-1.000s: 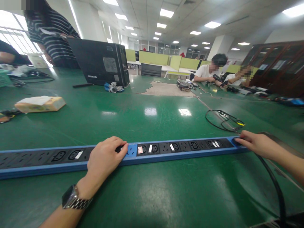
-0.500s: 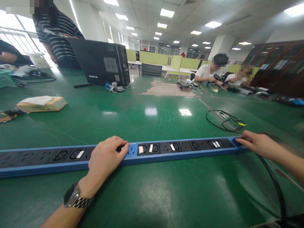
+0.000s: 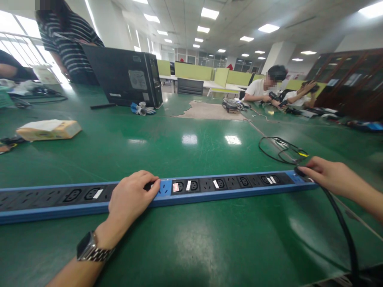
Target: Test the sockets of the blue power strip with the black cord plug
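A long blue power strip with black socket panels and small white labels lies across the table in front of me. My left hand, wearing a metal-band watch, is closed over the strip beside a blue socket section, thumb and fingers on it. At the strip's right end, my right hand pinches a small black plug just above the blue end piece. A thick black cable runs down from under that hand to the lower right; its join to the plug is hidden.
Beyond the strip lie a coiled black cable and a tissue pack. Farther back stand a black computer case and blue-grey gloves. People sit at the far right; one in stripes stands at the far left.
My right hand has risen slightly with the black plug, uncovering more of the strip's right end. My left hand keeps its place on the strip; the view has shifted a little.
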{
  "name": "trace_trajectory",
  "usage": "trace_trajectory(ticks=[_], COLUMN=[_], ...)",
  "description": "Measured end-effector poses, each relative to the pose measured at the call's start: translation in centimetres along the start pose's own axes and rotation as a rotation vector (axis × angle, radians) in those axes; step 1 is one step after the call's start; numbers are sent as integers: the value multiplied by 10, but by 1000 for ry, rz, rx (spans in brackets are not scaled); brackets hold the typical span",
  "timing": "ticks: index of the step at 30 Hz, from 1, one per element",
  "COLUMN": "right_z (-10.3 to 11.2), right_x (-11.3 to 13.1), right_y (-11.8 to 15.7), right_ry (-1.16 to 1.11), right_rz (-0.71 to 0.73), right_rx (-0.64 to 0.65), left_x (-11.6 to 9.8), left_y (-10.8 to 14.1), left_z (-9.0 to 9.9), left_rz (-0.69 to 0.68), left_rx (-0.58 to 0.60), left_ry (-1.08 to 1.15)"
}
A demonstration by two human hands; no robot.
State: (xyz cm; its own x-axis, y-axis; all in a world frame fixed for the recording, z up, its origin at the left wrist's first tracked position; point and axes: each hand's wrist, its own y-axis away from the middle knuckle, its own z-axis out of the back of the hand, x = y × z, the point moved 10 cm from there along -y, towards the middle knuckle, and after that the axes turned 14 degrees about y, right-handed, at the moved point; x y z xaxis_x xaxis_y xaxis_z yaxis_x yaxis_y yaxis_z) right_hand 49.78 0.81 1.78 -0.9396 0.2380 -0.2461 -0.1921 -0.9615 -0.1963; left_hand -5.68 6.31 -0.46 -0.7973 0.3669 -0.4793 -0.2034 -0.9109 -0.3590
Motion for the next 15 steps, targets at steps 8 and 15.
trace_trajectory(ticks=[8, 15], right_z=[-11, -18], right_x=[32, 28], right_y=[-1, -3], right_ry=[-112, -41], right_rz=[73, 69], right_rx=[132, 184], left_x=[-2, -1], left_y=[0, 0], left_z=[1, 0], left_rz=[-6, -4], left_rx=[-2, 0], left_ry=[6, 7])
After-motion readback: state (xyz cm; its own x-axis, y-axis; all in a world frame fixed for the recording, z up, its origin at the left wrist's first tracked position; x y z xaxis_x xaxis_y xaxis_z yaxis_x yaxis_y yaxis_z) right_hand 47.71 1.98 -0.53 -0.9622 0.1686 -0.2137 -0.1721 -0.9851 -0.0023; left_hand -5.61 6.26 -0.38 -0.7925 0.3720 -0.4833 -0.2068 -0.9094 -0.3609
